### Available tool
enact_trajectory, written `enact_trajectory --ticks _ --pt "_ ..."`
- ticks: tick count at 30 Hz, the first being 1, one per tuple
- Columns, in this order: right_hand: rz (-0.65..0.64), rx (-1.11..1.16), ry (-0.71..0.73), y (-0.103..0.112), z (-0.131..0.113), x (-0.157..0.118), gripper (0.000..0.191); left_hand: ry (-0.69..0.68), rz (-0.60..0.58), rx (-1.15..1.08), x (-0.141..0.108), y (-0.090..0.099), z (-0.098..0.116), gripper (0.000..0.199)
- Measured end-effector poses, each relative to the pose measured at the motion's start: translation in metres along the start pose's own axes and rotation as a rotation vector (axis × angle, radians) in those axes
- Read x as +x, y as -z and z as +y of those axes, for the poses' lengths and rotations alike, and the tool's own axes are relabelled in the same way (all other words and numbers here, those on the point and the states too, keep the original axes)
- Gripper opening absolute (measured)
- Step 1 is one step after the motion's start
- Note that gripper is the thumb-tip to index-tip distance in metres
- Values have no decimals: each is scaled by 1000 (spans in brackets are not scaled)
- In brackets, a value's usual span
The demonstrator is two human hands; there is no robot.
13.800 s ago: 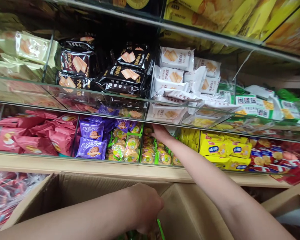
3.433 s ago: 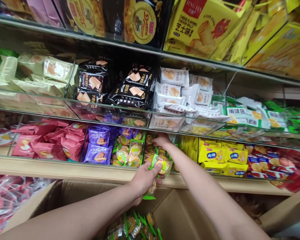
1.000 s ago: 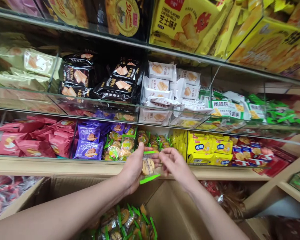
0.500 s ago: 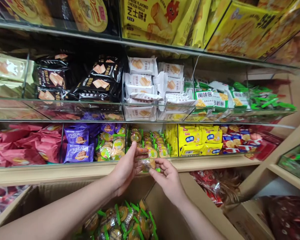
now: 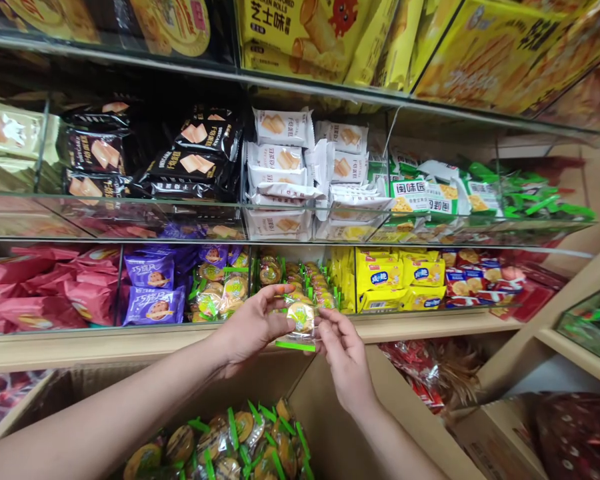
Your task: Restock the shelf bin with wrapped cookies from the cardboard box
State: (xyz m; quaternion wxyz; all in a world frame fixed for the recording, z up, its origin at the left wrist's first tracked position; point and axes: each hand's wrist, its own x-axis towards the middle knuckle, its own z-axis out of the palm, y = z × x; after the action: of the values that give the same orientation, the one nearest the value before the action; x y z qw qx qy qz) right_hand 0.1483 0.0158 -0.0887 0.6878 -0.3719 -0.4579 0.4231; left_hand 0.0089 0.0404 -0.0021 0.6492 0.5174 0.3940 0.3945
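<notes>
The biscuit packet [image 5: 301, 318] is showing clear, glossy plastic film, the carton [image 5: 363, 407] is presenting matt brown cardboard, the shelf edge [image 5: 105, 347] is displaying a smooth, pale wood-like finish, the front panel [image 5: 180, 216] is reflecting light like glass, and the black wrappers [image 5: 196, 162] are exhibiting glossy, creased film.

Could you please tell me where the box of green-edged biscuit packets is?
In the head view, the box is at the bottom, slightly left of centre, below the left hand, right hand and shelf edge.
</notes>
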Motion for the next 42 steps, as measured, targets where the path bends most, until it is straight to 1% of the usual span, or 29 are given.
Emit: enact_trajectory --ticks 3,6,8,10,12,15,17,18,20,21,22,23,25,27,28,30,33,35,37,42 --pt "-13 32 -40 -2 -1 -1 28 -35 -16 -6 2 1 -4 53" --pt "16 41 -30 -1 -3 -1 23 -50 13 4 3 1 -5 56" --pt "35 82 -51 1 -3 1 30 -60 -22 65 1 -1 -6 56" --pt "-5 91 -115 3 -3 2 37 -77 -106 147 0 -3 -8 53" --pt "-80 50 -159 6 -3 3 35 -106 -165 235 -2 -5 -11 49" --pt "-170 -19 -198 11 -7 5 27 -142 -143 359 -3 -6 -17 41" --pt "-198 -79 -210 16 -13 7 28 -164 -75 467 -5 -6 -19 37" --pt "-189 -118 -198 18 -17 10 29 -209 -19 554 -7 -6 -20 35" --pt "-113 -195 -122 22 -24 20 30 -384 100 763 -13 -8 -19 36" --pt "-54 -218 -78 24 -26 27 30 -489 130 860 -18 -10 -18 37" --pt "7 -234 -39 23 -27 35 31 -581 122 940 -23 -13 -17 39" --pt "51 -258 -9 21 -27 46 32 -633 69 997 -29 -16 -16 40" --pt "78 -343 22 12 -22 69 34 -659 -96 1076 -40 -23 -14 38" --pt "42 -464 30 -4 -14 92 33 -664 -254 1148 -49 -29 -13 37" --pt "18 -516 31 -13 -8 102 32 -670 -312 1184 -52 -31 -13 37" --pt "-16 -597 31 -32 3 118 27 -677 -388 1235 -54 -33 -14 37" --pt "-94 -736 28 -53 15 128 19 -647 -425 1253 -54 -30 -17 40" --pt "-147 -828 38 -60 19 129 17 -613 -440 1256 -52 -26 -20 41" --pt "-184 -903 53 -63 20 129 16 -591 -464 1271 -50 -23 -23 40" --pt "-267 -1015 87 -60 20 133 9 -553 -496 1347 -49 -22 -27 25"
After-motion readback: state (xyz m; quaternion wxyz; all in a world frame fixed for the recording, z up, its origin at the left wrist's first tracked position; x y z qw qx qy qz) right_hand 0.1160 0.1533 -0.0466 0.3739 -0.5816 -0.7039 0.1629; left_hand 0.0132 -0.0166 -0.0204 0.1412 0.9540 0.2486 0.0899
